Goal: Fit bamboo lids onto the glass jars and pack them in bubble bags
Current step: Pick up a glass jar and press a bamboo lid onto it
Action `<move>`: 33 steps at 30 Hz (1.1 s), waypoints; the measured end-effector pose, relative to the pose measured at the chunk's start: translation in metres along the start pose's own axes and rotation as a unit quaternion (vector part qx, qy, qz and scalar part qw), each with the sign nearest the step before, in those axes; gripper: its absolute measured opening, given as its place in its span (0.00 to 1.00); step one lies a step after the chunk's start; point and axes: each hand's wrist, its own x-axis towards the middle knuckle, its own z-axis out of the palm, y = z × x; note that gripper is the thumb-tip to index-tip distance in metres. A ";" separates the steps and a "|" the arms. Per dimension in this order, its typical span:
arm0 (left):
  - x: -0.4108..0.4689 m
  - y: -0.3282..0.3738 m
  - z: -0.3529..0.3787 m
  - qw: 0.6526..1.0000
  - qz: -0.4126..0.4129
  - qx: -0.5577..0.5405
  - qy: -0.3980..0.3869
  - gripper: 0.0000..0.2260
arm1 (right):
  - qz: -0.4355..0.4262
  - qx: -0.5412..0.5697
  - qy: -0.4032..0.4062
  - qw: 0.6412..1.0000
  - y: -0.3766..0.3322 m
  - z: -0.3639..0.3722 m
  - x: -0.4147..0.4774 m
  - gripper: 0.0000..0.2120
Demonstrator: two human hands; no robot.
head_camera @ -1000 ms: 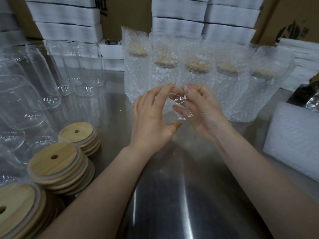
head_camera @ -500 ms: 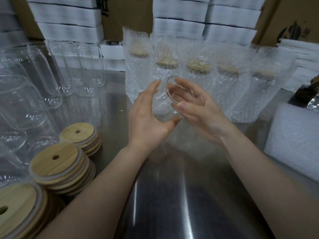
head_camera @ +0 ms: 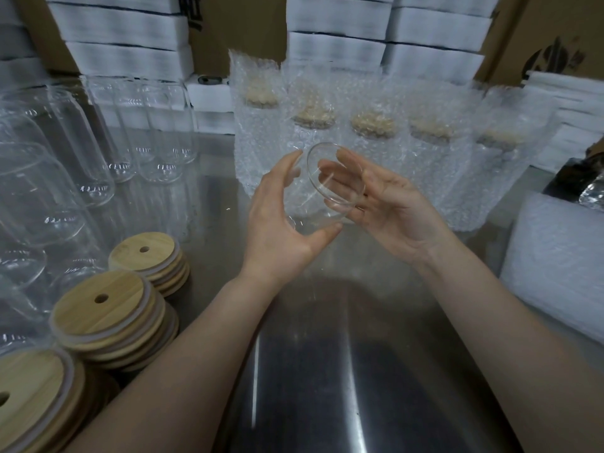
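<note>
Jar point(head_camera: 310, 197) is the one bare piece in play in the head view, lifted clear of the table point(head_camera: 327, 371) and tipped so its open mouth faces up and to the right, toward the camera. Left hand point(head_camera: 277, 220) is wrapped around the body, fingers curled behind the glass and thumb hooked beneath, which takes the weight and lets the jar be turned. Right hand point(head_camera: 392, 207) meets the mouth, thumb over the top of the rim and fingers showing through it. It looks like a light pinch on the rim, though the clear glass hides whether the fingers are inside or behind. Held tilted like this, the jar reads as being checked or readied for a lid, since none is on it yet. Lids point(head_camera: 111, 302) sit in stacks at the near left, close to the left arm, hole side up — an easy reach for the next fit. Empty jars point(head_camera: 98, 142) stand just behind them. Across the back, bagged jars point(head_camera: 372, 138) stand in a row, lidded and out of the working space. At the right edge lies a white stack point(head_camera: 555, 266), probably the bags — near the right hand, where a finished jar would go.
</note>
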 end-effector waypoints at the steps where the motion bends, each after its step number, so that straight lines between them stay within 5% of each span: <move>1: 0.000 0.001 0.000 1.000 0.006 0.000 -0.002 0.41 | -0.002 0.004 0.009 1.000 0.000 0.000 0.000 0.18; 7: 0.000 0.001 0.004 0.998 0.056 0.032 0.002 0.38 | -0.008 0.001 0.068 0.998 -0.001 0.000 0.002 0.10; 19: 0.003 -0.007 0.008 0.976 0.116 0.182 -0.024 0.38 | -0.019 -0.021 0.160 0.987 0.000 0.017 0.001 0.14; 23: 0.003 -0.005 0.007 0.977 0.107 0.185 -0.014 0.38 | -0.029 -0.036 0.141 0.989 0.001 0.022 0.000 0.22; 27: 0.002 -0.004 0.006 0.982 0.088 0.166 0.014 0.38 | -0.042 -0.041 0.104 0.993 0.004 0.023 0.001 0.16; 33: 0.001 -0.002 0.005 0.992 0.043 0.111 0.042 0.39 | -0.055 -0.045 0.025 0.997 0.003 0.023 -0.002 0.23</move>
